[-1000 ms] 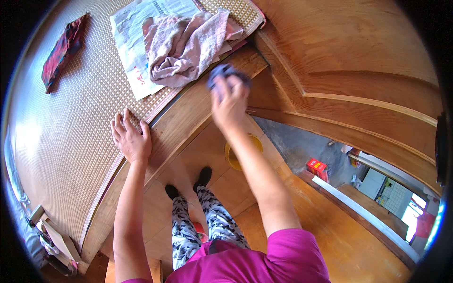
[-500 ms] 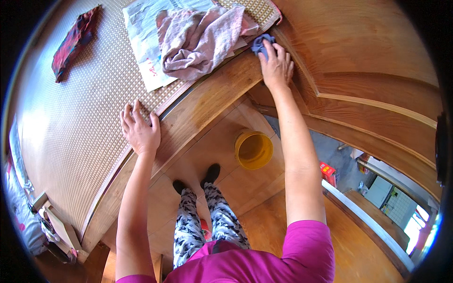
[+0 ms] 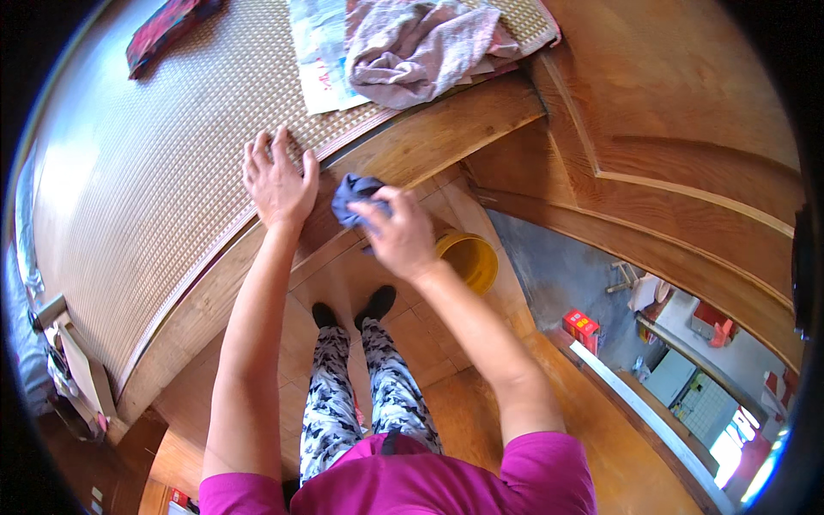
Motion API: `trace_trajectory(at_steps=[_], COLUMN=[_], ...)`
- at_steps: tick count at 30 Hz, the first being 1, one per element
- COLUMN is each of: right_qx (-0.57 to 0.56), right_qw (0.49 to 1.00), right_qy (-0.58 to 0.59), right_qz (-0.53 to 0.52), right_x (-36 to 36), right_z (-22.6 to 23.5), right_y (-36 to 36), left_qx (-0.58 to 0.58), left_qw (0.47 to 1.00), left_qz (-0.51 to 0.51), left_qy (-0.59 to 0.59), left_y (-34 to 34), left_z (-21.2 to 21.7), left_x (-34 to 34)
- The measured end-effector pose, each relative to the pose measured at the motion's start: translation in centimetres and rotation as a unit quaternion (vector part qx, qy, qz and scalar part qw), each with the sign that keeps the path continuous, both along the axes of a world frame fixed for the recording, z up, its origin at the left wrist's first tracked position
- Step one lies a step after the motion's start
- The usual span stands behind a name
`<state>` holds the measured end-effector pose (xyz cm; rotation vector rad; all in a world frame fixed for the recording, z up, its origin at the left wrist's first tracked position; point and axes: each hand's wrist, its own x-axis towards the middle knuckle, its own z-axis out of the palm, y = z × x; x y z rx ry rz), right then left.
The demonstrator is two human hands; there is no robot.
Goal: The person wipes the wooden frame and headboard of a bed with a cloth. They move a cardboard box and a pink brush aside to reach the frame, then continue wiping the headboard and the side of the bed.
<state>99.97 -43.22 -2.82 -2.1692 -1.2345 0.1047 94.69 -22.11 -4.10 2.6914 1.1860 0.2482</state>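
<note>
My left hand (image 3: 280, 184) lies with fingers spread on the edge of a woven mat (image 3: 215, 129) that covers a wide bed-like surface. In my right hand (image 3: 402, 233) is a bunched dark blue-purple rag (image 3: 354, 199), close by the wooden rail (image 3: 446, 124) along the mat's edge. Whether the rag touches the wood there I cannot tell. Beyond, a crumpled pale pink towel (image 3: 412, 56) rests partly over printed paper (image 3: 318, 69). Below my right hand a yellow bucket (image 3: 485, 266), partly hidden by that hand, stands on the tiled floor.
A tall wooden panel (image 3: 678, 103) closes off the right end of the rail. Folded red plaid cloth (image 3: 172, 33) lies far left on the mat. A red box (image 3: 582, 326) sits on the grey floor at right. My feet are on the tiles beneath the rail.
My right hand, with the rag, has come from the panel corner leftward and nearer along the rail, close to my left hand. The view has shifted, and my left hand stays on the mat.
</note>
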Motion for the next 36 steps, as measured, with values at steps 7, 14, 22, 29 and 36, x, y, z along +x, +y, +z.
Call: trace_trajectory(at_steps=[7, 14, 22, 29, 36], right_qx=[-0.063, -0.088, -0.032, 0.047, 0.034], right_qw=[0.929, 0.925, 0.992, 0.966, 0.986], right_qy=[-0.044, -0.171, -0.103, 0.131, -0.065], right_qz=[-0.362, -0.328, -0.059, 0.22, -0.152], right_x=[18.6, 6.5, -20.1, -31.5, -7.7], right_z=[-3.8, -5.0, -2.8, -3.1, -1.6], right_y=[-3.9, 2.6, 13.0, 14.3, 7.5], left_qx=[-0.073, -0.344, -0.027, 0.067, 0.092], left_qw=[0.995, 0.831, 0.989, 0.912, 0.842], left_qz=[-0.005, -0.074, 0.043, 0.405, 0.526], left_qy=[-0.072, -0.43, -0.14, -0.001, 0.068], left_y=[1.1, 2.3, 4.3, 14.3, 17.2], left_z=[-1.9, -1.4, 1.0, -3.4, -8.2], left_x=[0.3, -8.6, -40.6, -54.9, -58.9])
